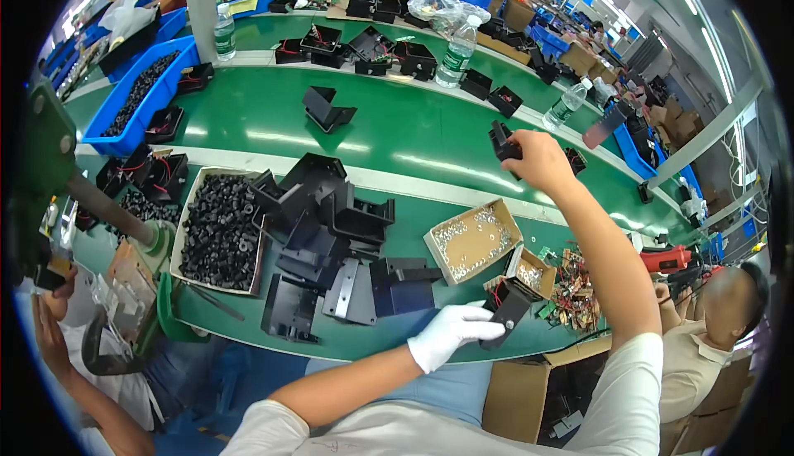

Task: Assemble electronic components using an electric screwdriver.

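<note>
My left hand (448,337), in a white glove, is closed on a black housing (509,314) near the table's front edge; a bit of red wire shows at its top. My bare right hand (542,161) is stretched out over the far green strip, its fingers closed round a small black box (502,143). Beside my left hand lie several bent black metal housings (403,285) and a grey plate (351,292). An open cardboard tray of small metal nuts or washers (473,241) and a smaller box of metal bits (529,272) stand just beyond it.
A white-rimmed tray of small black parts (219,233) stands left. Wired circuit boards (575,291) lie right, near a red power tool (667,259). Water bottles (457,52) and wired black boxes (372,47) line the far side. People sit at both sides; a machine (58,150) stands left.
</note>
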`<move>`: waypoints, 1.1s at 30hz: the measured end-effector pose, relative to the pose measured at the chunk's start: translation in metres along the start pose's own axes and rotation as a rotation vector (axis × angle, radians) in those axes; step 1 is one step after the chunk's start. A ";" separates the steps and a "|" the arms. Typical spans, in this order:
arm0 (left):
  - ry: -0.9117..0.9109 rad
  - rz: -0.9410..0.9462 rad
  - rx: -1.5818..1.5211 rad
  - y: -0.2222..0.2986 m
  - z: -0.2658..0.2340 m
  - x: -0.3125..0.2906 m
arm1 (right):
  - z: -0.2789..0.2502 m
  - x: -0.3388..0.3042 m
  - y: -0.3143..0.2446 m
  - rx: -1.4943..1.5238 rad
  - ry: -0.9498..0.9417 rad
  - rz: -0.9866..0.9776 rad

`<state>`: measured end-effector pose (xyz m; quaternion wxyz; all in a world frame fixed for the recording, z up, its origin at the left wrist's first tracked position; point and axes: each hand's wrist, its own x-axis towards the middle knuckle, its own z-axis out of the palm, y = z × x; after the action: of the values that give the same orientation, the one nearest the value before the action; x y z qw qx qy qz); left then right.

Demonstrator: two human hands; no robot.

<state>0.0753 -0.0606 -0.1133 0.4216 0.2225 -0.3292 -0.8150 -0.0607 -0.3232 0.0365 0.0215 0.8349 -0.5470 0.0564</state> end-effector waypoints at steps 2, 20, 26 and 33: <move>-0.004 -0.006 -0.001 0.000 0.000 0.002 | 0.007 0.032 0.029 -0.044 0.051 -0.010; -0.052 -0.014 0.011 -0.003 -0.007 0.005 | 0.085 0.314 -0.052 -0.230 0.382 -0.282; -0.092 -0.167 -0.077 -0.002 -0.005 0.002 | 0.057 0.248 -0.054 -0.150 0.453 -0.297; 0.036 -0.213 -0.071 0.014 0.002 0.002 | -0.048 -0.015 -0.034 0.525 0.120 -0.183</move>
<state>0.0799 -0.0676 -0.1021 0.3461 0.2560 -0.2671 -0.8622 -0.0393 -0.2911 0.0829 -0.1581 0.8530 -0.4338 0.2435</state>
